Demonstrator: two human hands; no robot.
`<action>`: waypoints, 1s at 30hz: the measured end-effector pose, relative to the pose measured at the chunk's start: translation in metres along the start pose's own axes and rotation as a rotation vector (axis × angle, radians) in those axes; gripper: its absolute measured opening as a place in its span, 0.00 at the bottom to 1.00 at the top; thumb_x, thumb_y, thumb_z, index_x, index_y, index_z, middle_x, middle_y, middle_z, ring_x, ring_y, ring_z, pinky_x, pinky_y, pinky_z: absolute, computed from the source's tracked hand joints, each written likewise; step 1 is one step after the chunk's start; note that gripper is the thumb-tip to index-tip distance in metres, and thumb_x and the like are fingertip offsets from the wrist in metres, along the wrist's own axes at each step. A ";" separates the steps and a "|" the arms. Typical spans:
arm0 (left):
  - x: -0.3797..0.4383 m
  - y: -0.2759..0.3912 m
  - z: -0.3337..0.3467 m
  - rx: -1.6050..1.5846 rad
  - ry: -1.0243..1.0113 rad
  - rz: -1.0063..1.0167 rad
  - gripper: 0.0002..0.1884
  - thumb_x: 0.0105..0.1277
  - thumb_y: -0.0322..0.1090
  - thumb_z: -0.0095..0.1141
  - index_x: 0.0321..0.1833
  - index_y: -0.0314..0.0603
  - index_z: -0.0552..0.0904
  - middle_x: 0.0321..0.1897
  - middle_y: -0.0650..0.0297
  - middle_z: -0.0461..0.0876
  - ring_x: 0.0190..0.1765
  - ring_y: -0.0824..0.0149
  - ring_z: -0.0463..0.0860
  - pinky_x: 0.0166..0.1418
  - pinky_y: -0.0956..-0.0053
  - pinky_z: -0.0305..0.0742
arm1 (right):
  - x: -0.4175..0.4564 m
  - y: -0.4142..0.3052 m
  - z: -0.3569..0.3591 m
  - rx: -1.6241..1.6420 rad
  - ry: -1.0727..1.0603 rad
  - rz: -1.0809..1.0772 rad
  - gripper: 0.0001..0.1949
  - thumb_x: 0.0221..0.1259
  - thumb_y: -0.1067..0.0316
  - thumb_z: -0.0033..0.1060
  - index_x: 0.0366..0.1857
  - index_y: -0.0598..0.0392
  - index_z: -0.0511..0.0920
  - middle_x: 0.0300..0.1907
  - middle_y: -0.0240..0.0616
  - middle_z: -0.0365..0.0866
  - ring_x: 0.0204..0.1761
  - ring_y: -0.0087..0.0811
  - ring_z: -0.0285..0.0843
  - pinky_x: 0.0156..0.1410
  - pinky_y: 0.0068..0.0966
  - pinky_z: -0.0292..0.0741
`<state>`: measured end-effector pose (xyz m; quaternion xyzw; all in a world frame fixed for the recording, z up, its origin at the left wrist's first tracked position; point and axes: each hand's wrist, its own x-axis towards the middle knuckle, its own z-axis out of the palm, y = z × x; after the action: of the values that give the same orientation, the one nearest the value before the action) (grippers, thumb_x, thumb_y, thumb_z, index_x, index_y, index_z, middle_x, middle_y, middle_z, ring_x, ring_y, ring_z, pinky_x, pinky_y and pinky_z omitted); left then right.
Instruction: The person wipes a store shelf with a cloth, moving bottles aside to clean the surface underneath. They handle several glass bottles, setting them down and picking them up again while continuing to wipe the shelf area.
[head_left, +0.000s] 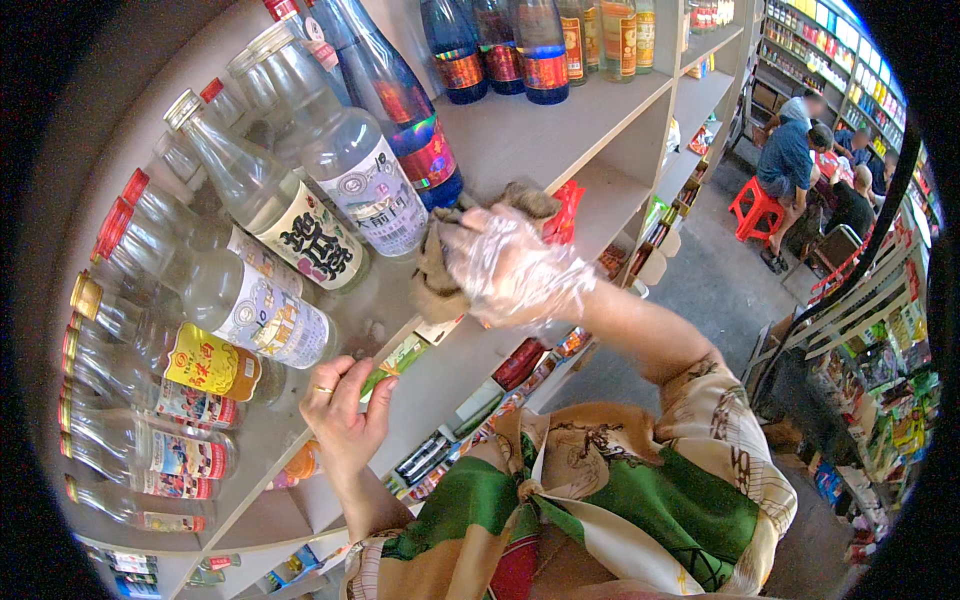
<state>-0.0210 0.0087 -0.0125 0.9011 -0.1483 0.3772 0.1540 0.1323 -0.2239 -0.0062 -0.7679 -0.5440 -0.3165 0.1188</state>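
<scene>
My right hand (514, 270), in a clear plastic glove, presses a brown-grey cloth (442, 281) onto the front edge of a shelf board (517, 142). The cloth bunches out on both sides of the hand. Just beyond it stand a tall blue bottle (431, 161) with a red label and a clear glass bottle (379, 187) with a white label. My left hand (349, 412), bare with a ring, is at the shelf's edge, thumb and fingers apart. Nearest to it is another white-labelled clear bottle (277, 315). A black-lettered bottle (319, 232) stands between the two white-labelled ones.
Several more bottles, one with a yellow label (206, 360), crowd the shelf's left. Blue bottles (540, 56) stand farther along. Lower shelves hold packaged goods, including a green packet (397, 360). Across the aisle several people sit, one on a red plastic stool (757, 210).
</scene>
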 end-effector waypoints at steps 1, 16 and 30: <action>0.000 0.000 0.000 -0.009 0.003 0.000 0.15 0.48 0.33 0.72 0.38 0.38 0.83 0.34 0.58 0.79 0.34 0.56 0.80 0.35 0.67 0.75 | -0.001 -0.011 0.007 -0.138 0.120 -0.010 0.22 0.34 0.57 0.61 0.36 0.60 0.78 0.54 0.52 0.75 0.53 0.49 0.72 0.54 0.48 0.71; 0.015 0.031 0.034 -0.009 0.053 0.145 0.39 0.56 0.45 0.67 0.68 0.36 0.66 0.65 0.46 0.68 0.65 0.45 0.70 0.66 0.56 0.66 | 0.024 -0.028 0.013 0.300 0.050 -0.183 0.31 0.51 0.53 0.62 0.55 0.67 0.72 0.58 0.63 0.70 0.61 0.60 0.66 0.67 0.47 0.64; 0.023 0.021 0.047 0.160 0.014 0.173 0.36 0.52 0.39 0.68 0.64 0.35 0.68 0.64 0.51 0.69 0.60 0.44 0.71 0.60 0.50 0.66 | 0.074 0.071 0.016 0.761 0.310 0.635 0.30 0.47 0.62 0.73 0.53 0.63 0.68 0.42 0.44 0.82 0.46 0.31 0.77 0.56 0.28 0.73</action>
<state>0.0162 -0.0325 -0.0234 0.8917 -0.1938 0.4059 0.0498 0.2181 -0.1861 0.0385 -0.7416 -0.3369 -0.1548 0.5591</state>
